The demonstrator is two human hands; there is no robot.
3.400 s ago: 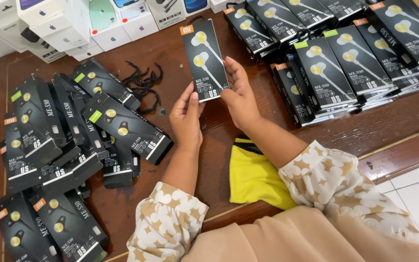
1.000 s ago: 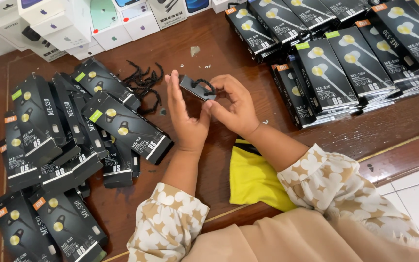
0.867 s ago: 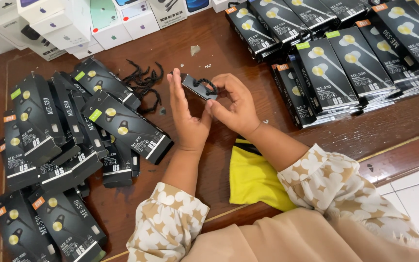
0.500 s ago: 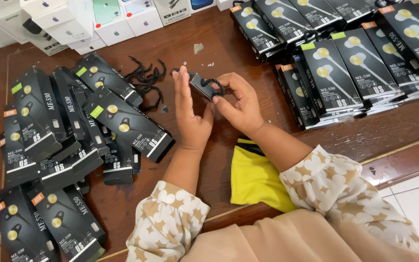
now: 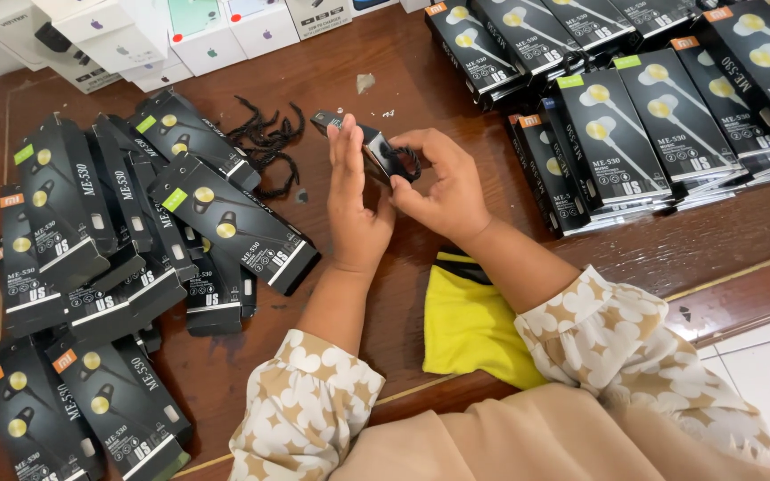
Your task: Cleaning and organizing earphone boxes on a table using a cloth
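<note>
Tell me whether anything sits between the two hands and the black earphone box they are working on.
Nothing does. The left hand and right hand both already grip the black earphone box directly, held above the wooden table. A black cable loop sits at the right fingers, beside the box.

Two hands (image 5: 358,214) share one black box (image 5: 376,151) (dozens more lie stacked), plus one yellow cloth (image 5: 470,325).

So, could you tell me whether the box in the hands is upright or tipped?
Tipped: the black box lies slanted, edge-on, between both hands.
</note>
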